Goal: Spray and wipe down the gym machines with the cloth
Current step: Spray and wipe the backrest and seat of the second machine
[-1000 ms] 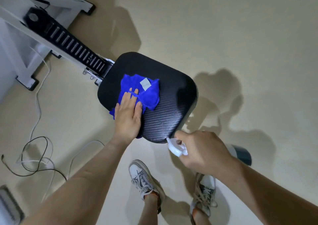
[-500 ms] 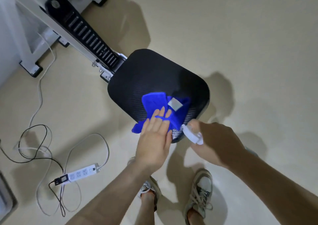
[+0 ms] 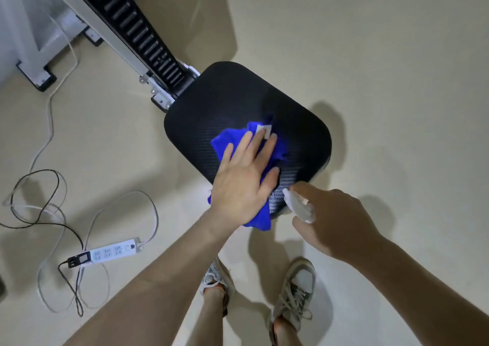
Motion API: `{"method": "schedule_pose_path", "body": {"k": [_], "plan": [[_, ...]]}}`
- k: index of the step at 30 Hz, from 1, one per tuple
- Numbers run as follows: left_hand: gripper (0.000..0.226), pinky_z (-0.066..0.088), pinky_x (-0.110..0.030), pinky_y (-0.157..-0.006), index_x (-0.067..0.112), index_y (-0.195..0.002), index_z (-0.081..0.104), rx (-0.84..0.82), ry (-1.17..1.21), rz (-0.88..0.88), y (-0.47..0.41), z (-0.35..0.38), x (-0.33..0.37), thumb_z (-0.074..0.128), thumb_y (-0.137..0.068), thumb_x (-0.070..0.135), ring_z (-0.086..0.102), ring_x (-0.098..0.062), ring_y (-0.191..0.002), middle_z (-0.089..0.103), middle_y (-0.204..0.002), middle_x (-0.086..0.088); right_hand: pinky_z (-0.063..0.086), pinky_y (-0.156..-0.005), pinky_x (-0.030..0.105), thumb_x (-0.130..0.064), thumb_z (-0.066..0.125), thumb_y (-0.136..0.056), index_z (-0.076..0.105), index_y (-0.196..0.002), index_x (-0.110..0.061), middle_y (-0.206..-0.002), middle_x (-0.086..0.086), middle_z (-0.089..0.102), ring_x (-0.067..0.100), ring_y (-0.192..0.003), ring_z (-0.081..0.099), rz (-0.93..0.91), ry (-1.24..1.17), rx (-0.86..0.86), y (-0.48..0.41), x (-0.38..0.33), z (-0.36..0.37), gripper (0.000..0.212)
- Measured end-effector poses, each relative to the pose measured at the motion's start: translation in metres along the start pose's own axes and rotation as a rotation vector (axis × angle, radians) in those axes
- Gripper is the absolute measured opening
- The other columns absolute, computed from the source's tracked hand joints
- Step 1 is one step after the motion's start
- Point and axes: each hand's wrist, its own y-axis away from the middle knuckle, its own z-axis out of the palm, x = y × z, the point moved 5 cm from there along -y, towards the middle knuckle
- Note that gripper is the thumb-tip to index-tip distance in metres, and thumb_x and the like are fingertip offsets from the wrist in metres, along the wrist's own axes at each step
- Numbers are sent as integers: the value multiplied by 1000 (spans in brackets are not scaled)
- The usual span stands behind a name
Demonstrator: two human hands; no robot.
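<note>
Two hands share the work. Your left hand point(image 3: 243, 184) lies flat, fingers straight, pressing the blue cloth point(image 3: 227, 140) beneath it onto the seat pad point(image 3: 238, 94) for broad wiping. Just beside it, your right hand point(image 3: 336, 221) grips the spray bottle point(image 3: 299, 205), nozzle aimed padward, probably ready to respray.

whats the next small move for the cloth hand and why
Probably slide the left hand and blue cloth toward the far end of the seat pad: the hand presses flat on the cloth at the pad's near edge, part of it hanging off, while the far half lies bare. The right hand holds the spray bottle beside the near corner.
</note>
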Motion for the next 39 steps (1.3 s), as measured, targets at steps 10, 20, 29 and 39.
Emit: {"method": "schedule_pose_path", "body": {"k": [10, 20, 29, 39], "plan": [[55, 22, -45, -116, 24, -150, 32, -63, -102, 351, 13, 24, 48, 44, -97, 34, 22, -25, -146, 28, -158, 2, 38, -48, 22, -31, 56, -78, 61, -105, -23, -53, -13, 45, 14, -43, 51, 79, -20, 17, 10, 17, -22, 28], [61, 21, -45, -114, 25, -139, 48, -71, -95, 238, -91, 17, 59, 22, -85, 38, 32, -19, -141, 44, -147, 5, 40, -58, 28, -19, 58, -82, 55, -98, -27, -72, -3, 64, 21, -70, 58, 337, -141, 4, -28, 35, -50, 18], [47, 29, -51, -109, 24, -144, 40, 91, -69, -114, -163, -26, -124, 30, -99, 29, 36, -20, -136, 42, -146, 0, 36, -53, 23, -22, 57, -79, 50, -87, -24, -65, -5, 57, 18, -66, 54, 289, -43, 28, -81, -4, -51, 11], [49, 28, -50, -110, 15, -145, 43, 15, 60, 145, -33, -9, -50, 38, -97, 23, 29, -28, -142, 33, -156, -3, 44, -69, 33, -31, 56, -83, 52, -97, -27, -74, -6, 55, 27, -75, 53, 217, 69, -84, -119, -44, -60, 15]]}}
